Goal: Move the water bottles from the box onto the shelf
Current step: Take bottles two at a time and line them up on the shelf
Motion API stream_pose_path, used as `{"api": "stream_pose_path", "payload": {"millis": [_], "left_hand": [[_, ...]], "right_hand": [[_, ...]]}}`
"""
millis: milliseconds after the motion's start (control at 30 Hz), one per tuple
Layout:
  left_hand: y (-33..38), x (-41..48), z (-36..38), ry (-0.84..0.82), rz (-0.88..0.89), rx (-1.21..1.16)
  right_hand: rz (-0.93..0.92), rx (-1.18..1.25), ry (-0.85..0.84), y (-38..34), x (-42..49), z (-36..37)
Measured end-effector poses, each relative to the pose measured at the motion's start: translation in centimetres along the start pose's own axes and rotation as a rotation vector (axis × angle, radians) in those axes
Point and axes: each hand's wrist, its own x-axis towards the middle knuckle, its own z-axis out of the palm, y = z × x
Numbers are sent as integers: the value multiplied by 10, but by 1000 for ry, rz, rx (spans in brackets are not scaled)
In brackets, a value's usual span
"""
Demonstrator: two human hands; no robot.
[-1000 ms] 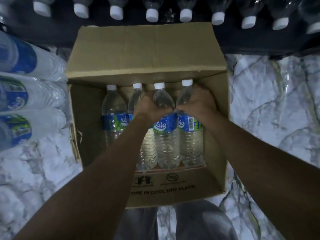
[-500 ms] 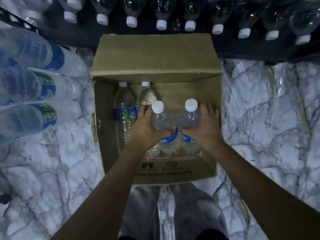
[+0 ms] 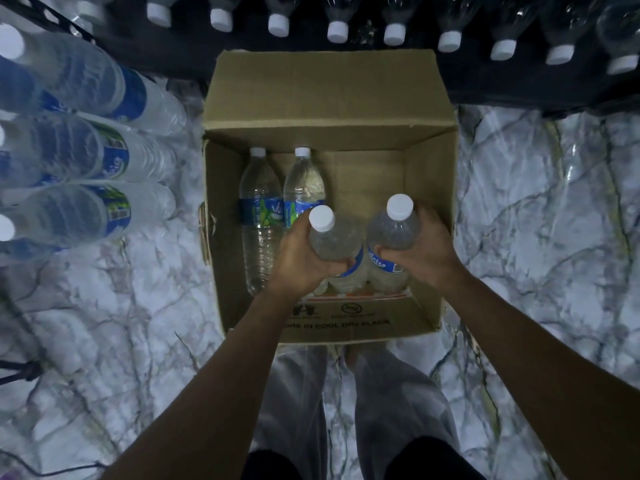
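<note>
An open cardboard box [image 3: 429, 209] stands on the marble floor in front of me. My left hand [image 3: 301, 258] grips a clear water bottle [image 3: 332, 237] with a white cap, lifted above the box's near side. Beside it my right hand [image 3: 426, 251] grips a second bottle [image 3: 393, 230], also raised, cap toward me. Two more bottles [image 3: 261, 216] with blue-green labels stand upright in the box's left half. The dark shelf [image 3: 485, 81] runs along the top, with a row of white-capped bottles [image 3: 337, 31] on it.
Several wrapped bottles [image 3: 86, 147] are stacked at the left on the floor. Marble floor [image 3: 554, 220] lies to the right of the box. My legs in grey trousers [image 3: 391, 393] stand just behind the box's near flap [image 3: 346, 323].
Both hands have lifted their bottles up out of the box's right half, toward me. The right half of the box now shows bare cardboard. The two left bottles stayed put.
</note>
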Motion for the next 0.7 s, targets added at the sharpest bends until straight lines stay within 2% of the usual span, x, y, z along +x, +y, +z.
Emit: {"api": "stream_pose_path", "payload": {"millis": [200, 333, 433, 700], "left_hand": [[15, -34, -5, 136, -8, -6], [50, -58, -31, 191, 42, -6], [82, -82, -59, 219, 129, 58], [194, -175, -152, 277, 227, 167]], "right_hand": [[-69, -9, 25, -9, -28, -9], [-106, 20, 102, -38, -48, -31], [-157, 93, 127, -70, -70, -51], [-226, 183, 163, -196, -168, -121]]}}
